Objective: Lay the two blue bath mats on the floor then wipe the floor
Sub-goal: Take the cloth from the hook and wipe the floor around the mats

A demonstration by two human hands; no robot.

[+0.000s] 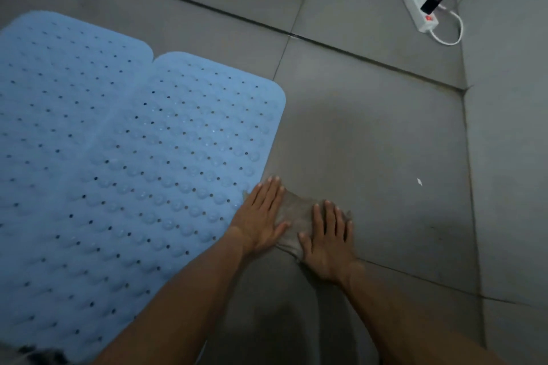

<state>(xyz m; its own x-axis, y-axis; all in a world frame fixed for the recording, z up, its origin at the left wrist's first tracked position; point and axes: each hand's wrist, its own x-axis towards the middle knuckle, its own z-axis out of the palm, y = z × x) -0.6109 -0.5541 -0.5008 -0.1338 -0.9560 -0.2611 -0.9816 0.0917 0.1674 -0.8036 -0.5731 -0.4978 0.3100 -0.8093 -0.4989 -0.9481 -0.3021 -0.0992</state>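
Item 1: forearms, nearest my lens, entering from 6 o'clock.

Item 2: left hand (261, 216), fingers spread, palm flat on the cloth (296, 216); it grips nothing. Its outer edge lies at the border of the near mat.

Item 3: right hand (329, 238), also splayed flat, pressing the same cloth. I judge both palms bear down so the rag drags evenly across the tile.

Item 4: cloth, grey, thin, pinned between the hands and the floor (370, 142), just off the mat's 3 o'clock edge.

Item 5: two blue bath mats, near mat (163, 172) and far mat (59, 83), flat, long edges touching, filling 9 to 11 o'clock. Laying looks done; wiping is underway.

Item 6: grey tiles, dark grout lines, a white fleck (419, 182) at 3 o'clock.

Item 7: power strip (416, 6) with cables at 1 o'clock, well clear; I would keep damp cloth away from it.
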